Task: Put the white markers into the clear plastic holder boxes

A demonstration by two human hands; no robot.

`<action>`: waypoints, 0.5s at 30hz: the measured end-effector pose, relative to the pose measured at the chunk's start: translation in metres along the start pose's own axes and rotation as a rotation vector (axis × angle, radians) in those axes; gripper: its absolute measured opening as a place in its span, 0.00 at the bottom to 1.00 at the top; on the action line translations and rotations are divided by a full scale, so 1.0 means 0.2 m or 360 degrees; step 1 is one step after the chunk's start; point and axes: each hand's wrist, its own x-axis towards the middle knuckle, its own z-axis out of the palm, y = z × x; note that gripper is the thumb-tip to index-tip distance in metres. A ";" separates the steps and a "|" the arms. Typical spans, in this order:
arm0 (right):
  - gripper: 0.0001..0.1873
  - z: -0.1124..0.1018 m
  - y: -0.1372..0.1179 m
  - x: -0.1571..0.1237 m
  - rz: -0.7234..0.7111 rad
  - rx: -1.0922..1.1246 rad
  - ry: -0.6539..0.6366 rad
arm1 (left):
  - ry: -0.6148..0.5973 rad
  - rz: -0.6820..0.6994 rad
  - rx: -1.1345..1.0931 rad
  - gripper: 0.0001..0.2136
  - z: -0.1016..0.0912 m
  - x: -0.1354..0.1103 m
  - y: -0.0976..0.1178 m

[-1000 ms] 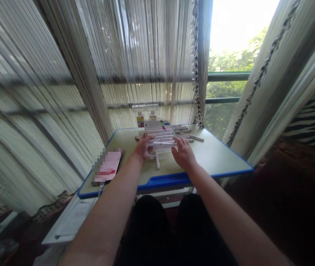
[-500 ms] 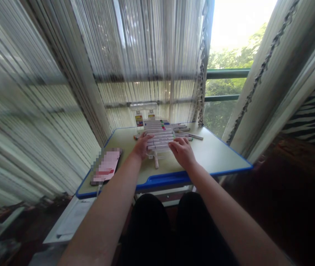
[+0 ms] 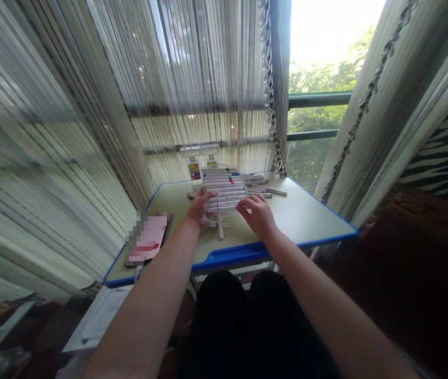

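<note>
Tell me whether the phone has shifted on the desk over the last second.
No. The phone keeps its place near the left edge of the desk; both drift slightly left in the picture together, so only the view moved.

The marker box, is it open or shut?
Open: its clear lid stands up behind the white markers, which lie uncovered.

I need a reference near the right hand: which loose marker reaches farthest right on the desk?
The pale marker beyond the right hand, slanting toward the right edge of the desk. Its outer end lies past those of the other loose markers.
</note>
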 end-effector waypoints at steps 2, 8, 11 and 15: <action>0.09 0.00 0.00 0.00 0.0033 -0.0006 0.0050 | -0.0019 0.0013 0.0026 0.20 0.01 -0.01 0.00; 0.07 0.00 -0.01 0.00 0.0071 -0.0048 0.0067 | -0.0042 0.0041 0.0081 0.22 0.01 -0.01 -0.01; 0.09 0.00 -0.01 -0.01 0.0046 -0.0044 0.0039 | -0.0034 0.0032 0.0031 0.22 0.01 0.00 -0.01; 0.11 -0.01 -0.03 -0.01 -0.0035 -0.0013 0.0081 | 0.0034 0.0000 -0.0019 0.20 -0.01 0.02 -0.01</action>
